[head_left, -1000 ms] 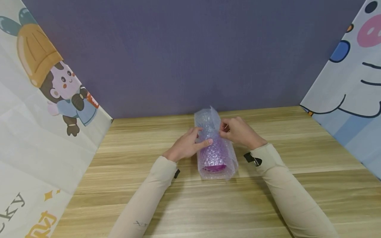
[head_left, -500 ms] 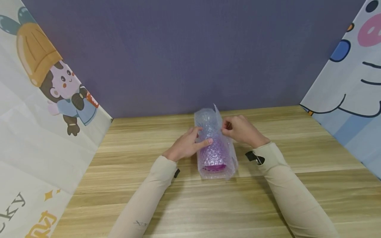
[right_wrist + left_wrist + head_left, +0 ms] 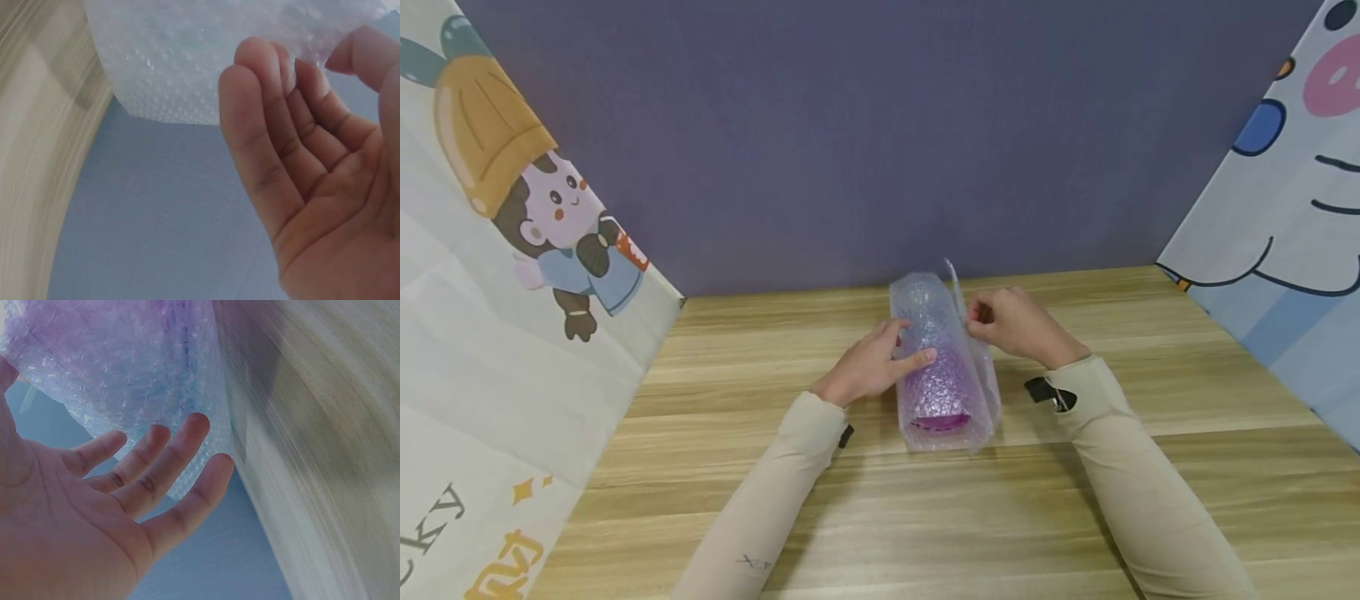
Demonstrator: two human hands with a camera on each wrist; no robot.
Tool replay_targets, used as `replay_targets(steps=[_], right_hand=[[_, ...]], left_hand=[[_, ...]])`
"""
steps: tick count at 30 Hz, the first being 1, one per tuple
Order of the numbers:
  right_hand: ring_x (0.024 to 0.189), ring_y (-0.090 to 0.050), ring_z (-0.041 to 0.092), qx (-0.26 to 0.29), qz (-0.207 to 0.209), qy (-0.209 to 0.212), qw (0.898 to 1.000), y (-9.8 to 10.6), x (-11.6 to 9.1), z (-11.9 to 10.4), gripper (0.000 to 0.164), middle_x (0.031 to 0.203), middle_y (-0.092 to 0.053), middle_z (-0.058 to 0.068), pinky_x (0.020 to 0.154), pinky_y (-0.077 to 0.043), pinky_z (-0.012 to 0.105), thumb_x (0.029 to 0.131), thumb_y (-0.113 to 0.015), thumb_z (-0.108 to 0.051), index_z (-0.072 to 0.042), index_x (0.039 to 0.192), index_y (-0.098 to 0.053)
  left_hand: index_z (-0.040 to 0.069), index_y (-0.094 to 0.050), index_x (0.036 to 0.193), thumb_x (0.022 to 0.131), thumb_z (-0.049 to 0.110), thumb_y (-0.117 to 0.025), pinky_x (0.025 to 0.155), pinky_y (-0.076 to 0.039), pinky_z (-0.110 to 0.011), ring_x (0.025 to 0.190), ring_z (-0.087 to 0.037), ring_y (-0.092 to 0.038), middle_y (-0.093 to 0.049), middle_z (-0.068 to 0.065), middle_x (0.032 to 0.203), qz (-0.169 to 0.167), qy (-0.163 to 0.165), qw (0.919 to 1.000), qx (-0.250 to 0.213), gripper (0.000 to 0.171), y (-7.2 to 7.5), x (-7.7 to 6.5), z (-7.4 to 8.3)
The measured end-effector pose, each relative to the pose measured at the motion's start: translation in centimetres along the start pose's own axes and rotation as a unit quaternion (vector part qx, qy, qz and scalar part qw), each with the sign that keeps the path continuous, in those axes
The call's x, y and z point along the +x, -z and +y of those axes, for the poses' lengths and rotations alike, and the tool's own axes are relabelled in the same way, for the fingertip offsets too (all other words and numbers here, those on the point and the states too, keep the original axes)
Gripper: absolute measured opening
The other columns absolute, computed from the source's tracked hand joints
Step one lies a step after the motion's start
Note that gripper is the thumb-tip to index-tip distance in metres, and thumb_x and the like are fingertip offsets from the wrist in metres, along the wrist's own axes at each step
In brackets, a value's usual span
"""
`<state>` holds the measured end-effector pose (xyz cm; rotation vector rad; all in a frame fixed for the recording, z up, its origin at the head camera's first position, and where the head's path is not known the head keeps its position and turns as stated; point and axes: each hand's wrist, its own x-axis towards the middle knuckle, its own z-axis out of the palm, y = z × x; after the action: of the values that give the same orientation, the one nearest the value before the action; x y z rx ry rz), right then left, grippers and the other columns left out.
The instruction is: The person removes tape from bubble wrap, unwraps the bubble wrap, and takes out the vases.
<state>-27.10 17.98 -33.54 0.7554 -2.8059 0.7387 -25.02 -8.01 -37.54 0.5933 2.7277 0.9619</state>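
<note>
A bottle-shaped thing (image 3: 938, 383), bluish at its far end and purple at its near end, lies on the table wrapped in clear bubble wrap (image 3: 921, 292). Its kind is hard to tell through the bubbles. My left hand (image 3: 868, 362) rests on its left side, thumb laid across the top. In the left wrist view the left fingers (image 3: 187, 440) are spread and only slightly bent. On the other side my right hand (image 3: 1018, 325) pinches the loose edge of the bubble wrap between thumb and fingertips. That flap (image 3: 169, 69) stands up, away from the bottle-shaped thing.
A wood-grain table (image 3: 760, 333) carries the work. Behind it rises a dark blue-grey panel (image 3: 880, 142). Printed cartoon sheets stand as side walls, one at left (image 3: 460, 333) and one at right (image 3: 1285, 217).
My right hand has moved a little to the right, drawing the bubble wrap's loose edge up and away from the wrapped thing. The left hand has stayed in place.
</note>
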Motion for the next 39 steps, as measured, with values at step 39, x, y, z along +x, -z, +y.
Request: replay_targets(steps=[39], right_hand=[[0.063,-0.068,0.021,0.041,-0.081,-0.06,0.994,2.9,-1.3,2.2,0.009,0.072,-0.071,0.002,0.064,-0.053,0.029,0.093,-0.067,-0.009,-0.008,0.085,-0.072]], left_hand=[[0.022,-0.031,0.16,0.088,0.085,-0.044,0.109,-0.049,-0.054,0.131,-0.03,-0.058,-0.05,-0.009,0.151,0.005,-0.001,1.0,0.006,0.097,-0.1,0.0,0.0]])
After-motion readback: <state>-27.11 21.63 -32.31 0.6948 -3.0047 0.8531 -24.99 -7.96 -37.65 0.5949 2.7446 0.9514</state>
